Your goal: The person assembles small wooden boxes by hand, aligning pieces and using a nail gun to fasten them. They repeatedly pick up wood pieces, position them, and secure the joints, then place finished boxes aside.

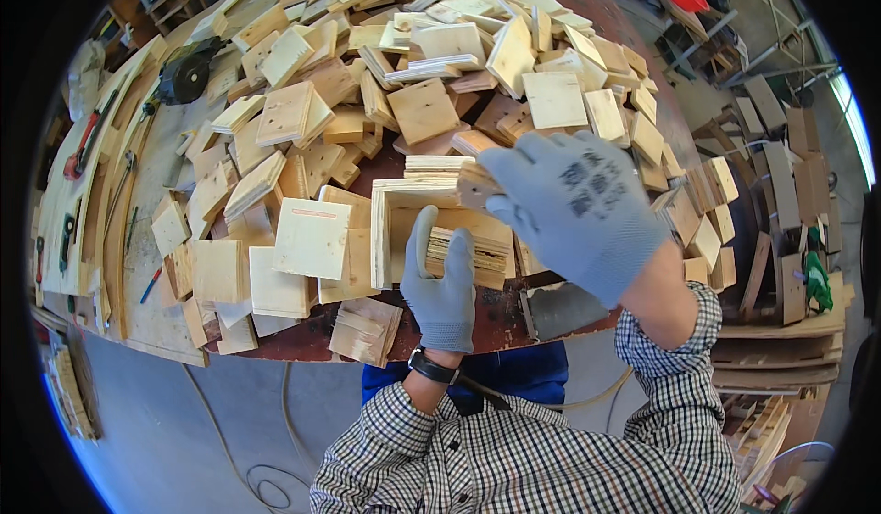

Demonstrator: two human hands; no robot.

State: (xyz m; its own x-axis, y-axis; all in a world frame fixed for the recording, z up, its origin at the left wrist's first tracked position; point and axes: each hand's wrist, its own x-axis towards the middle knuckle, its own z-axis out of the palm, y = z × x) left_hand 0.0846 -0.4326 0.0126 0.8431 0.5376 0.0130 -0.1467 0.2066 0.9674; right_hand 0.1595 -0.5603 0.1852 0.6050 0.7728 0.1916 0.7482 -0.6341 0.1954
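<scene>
My left hand (442, 286), in a grey glove, reaches palm up into an open-fronted plywood box (381, 239) at the table's near edge. Its thumb and fingers close around a small stack of plywood pieces (491, 259), whose layered edges show; part of the grip is hidden. Just to the right and higher, my gloved right hand (578, 206) pinches a plywood block (475, 186) over the box's upper right corner. Most of its fingertips are hidden behind the back of the hand. More plywood pieces (440, 165) lie stacked directly behind the box.
A large heap of square plywood blocks (427, 110) covers much of the dark red table (500, 330). A grey metal piece (560, 310) lies at its front edge. Leftward are long boards, a black round tool (188, 73) and red-handled pliers (78, 161). Offcuts (780, 184) are piled at right.
</scene>
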